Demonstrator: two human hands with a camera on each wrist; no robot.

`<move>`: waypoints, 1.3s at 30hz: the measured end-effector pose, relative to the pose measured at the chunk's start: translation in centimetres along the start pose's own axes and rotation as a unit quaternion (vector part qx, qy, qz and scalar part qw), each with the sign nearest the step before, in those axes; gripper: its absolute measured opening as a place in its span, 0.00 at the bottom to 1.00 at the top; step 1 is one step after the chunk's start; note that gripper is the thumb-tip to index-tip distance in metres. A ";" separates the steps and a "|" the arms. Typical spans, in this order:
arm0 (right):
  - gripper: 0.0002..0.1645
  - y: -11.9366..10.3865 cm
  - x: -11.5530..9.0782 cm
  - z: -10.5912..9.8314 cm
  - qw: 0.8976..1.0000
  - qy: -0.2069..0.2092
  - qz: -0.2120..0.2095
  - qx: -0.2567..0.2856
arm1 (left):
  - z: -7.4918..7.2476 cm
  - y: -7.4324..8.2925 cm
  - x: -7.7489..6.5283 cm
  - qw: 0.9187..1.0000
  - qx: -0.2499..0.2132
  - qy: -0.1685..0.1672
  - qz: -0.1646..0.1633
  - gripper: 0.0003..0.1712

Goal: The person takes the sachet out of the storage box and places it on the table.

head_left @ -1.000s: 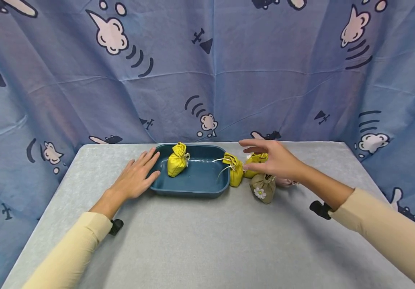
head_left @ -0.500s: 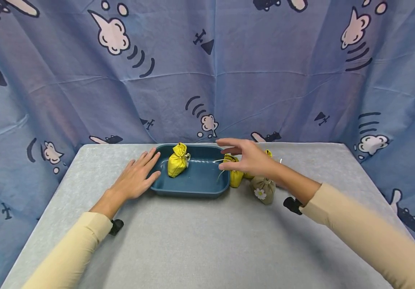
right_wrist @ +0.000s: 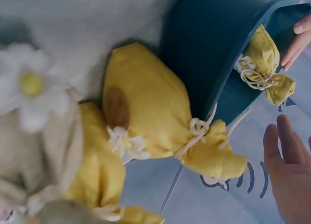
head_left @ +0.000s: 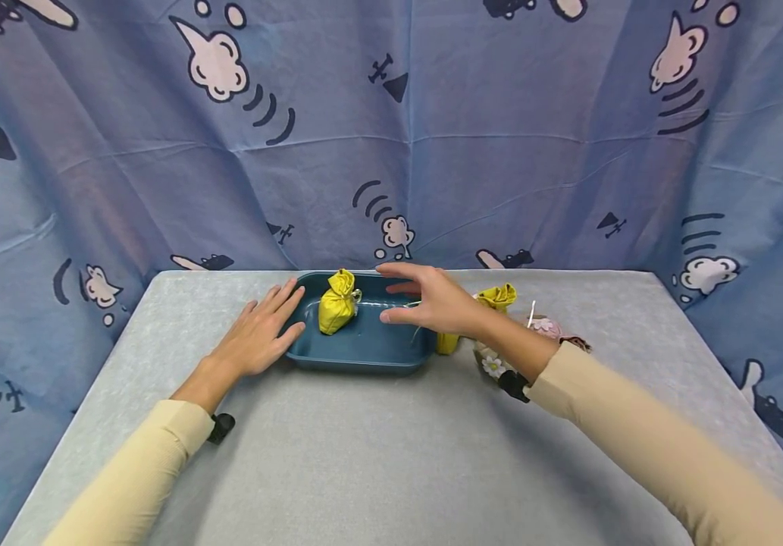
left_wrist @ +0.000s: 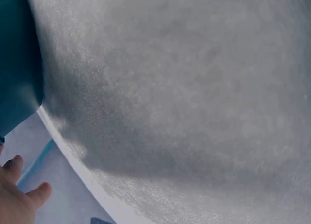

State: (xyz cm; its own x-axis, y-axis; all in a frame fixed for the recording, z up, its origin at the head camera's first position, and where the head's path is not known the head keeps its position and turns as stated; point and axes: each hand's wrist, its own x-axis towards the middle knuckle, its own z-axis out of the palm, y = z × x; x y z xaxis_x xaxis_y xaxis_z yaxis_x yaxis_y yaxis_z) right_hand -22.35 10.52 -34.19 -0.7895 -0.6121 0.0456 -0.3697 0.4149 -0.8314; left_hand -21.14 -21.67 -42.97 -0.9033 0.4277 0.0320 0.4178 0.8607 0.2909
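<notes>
My left hand (head_left: 255,337) lies with straight fingers on the left rim of a dark teal plastic tray (head_left: 350,367). Inside the tray, toward its left end, stands a yellow drawstring pouch (head_left: 336,309). Over the tray's right part hovers my right hand (head_left: 440,305), thumb and fingers spread apart with nothing between them. Beneath it, partly hidden, a second yellow pouch (right_wrist: 150,102) leans against the tray's right outer wall, its strings over the rim. Part of the left hand and the tray's side appear in the left wrist view.
Right of the tray, near my right forearm, are another yellow pouch (head_left: 498,296), a beige pouch with a white flower (right_wrist: 41,151), and a pink one (head_left: 545,327). A grey-white cloth covers the table (head_left: 364,455). A blue patterned curtain (head_left: 323,167) hangs behind.
My right hand has moved left, from above the pouches to over the tray's right part, uncovering the pink pouch. The left hand stays on the rim.
</notes>
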 end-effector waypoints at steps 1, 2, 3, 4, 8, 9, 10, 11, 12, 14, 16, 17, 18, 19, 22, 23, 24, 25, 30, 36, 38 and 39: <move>0.45 0.0 0.2 0.1 1.000 -0.001 0.001 -0.002 | 0.0 0.0 0.0 1.000 0.001 0.000 0.000 0.38; 0.45 0.0 0.4 0.3 1.000 -0.003 0.001 -0.006 | 0.0 0.0 0.0 1.000 0.001 0.001 0.001 0.38; 0.44 0.0 0.6 0.4 1.000 -0.004 0.001 -0.009 | 0.0 0.0 0.0 1.000 0.002 0.001 0.001 0.38; 0.44 0.0 0.8 0.5 1.000 -0.005 0.001 -0.010 | 0.0 0.0 0.0 1.000 0.002 0.002 0.002 0.38; 0.44 -0.1 1.7 0.9 1.000 -0.014 -0.001 -0.019 | 0.0 0.1 0.0 1.000 0.002 0.005 0.004 0.38; 0.44 -0.2 1.9 1.0 1.000 -0.016 0.001 -0.021 | 0.0 0.1 0.0 1.000 0.001 0.004 0.004 0.38; 0.44 -0.2 2.1 1.1 1.000 -0.020 0.003 -0.022 | 0.0 0.1 0.0 1.000 0.000 0.004 0.003 0.38; 0.45 -0.2 2.3 1.2 0.999 -0.023 0.006 -0.025 | 0.0 0.1 0.0 1.000 -0.001 0.004 0.003 0.38; 0.45 -0.1 2.5 1.3 0.999 -0.026 0.008 -0.028 | 0.0 0.0 0.0 1.000 -0.001 0.004 0.003 0.38; 0.46 0.0 2.8 1.5 0.999 -0.032 0.011 -0.029 | 0.0 0.0 0.0 1.000 -0.002 0.004 0.002 0.38; 0.46 0.3 3.2 1.8 0.999 -0.036 0.012 -0.032 | 0.0 0.0 0.0 1.000 -0.002 0.004 0.001 0.38; 0.46 0.4 3.4 2.0 0.999 -0.037 0.013 -0.033 | 0.1 0.0 0.0 1.000 -0.002 0.003 0.000 0.38; 0.47 0.5 3.6 2.1 0.999 -0.038 0.013 -0.033 | 0.0 0.0 0.1 1.000 -0.002 0.002 -0.001 0.38; 0.47 0.5 3.7 2.2 0.999 -0.040 0.013 -0.035 | 0.0 0.0 0.1 1.000 -0.002 0.002 -0.001 0.38; 0.47 0.4 4.2 2.5 0.998 -0.044 0.012 -0.041 | 0.0 -0.1 0.1 1.000 -0.003 0.000 -0.001 0.38; 0.47 0.4 4.4 2.6 0.998 -0.045 0.011 -0.044 | 0.0 -0.1 0.1 1.000 -0.003 0.001 -0.001 0.38; 0.47 0.3 4.6 2.7 0.998 -0.046 0.009 -0.045 | 0.0 -0.1 0.1 1.000 -0.003 0.001 0.000 0.38; 0.47 0.2 4.7 2.7 0.998 -0.047 0.008 -0.047 | 0.1 -0.1 0.1 1.000 -0.002 0.001 0.000 0.38; 0.46 0.0 5.7 3.0 0.998 -0.047 0.008 -0.048 | 0.1 0.0 0.1 1.000 -0.005 0.001 -0.002 0.38; 0.45 0.0 6.5 3.6 0.997 -0.044 0.007 -0.057 | 0.1 -0.1 0.2 1.000 -0.003 -0.001 -0.002 0.38; 0.44 0.1 6.7 3.8 0.997 -0.041 0.009 -0.058 | 0.2 -0.1 0.2 1.000 -0.003 0.000 -0.002 0.38; 0.44 0.1 6.7 3.9 0.997 -0.039 0.010 -0.058 | 0.1 -0.1 0.1 1.000 -0.003 0.000 -0.002 0.38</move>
State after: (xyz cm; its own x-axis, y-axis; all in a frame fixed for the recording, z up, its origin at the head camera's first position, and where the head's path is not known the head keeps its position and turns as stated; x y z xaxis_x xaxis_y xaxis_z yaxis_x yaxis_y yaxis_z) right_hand -25.82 3.85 -36.10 -0.7578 -0.6523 -0.0177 -0.4122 0.4995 -0.7620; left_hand -21.29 -21.65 -43.13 -0.9046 0.4251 0.0310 0.4145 0.8602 0.2971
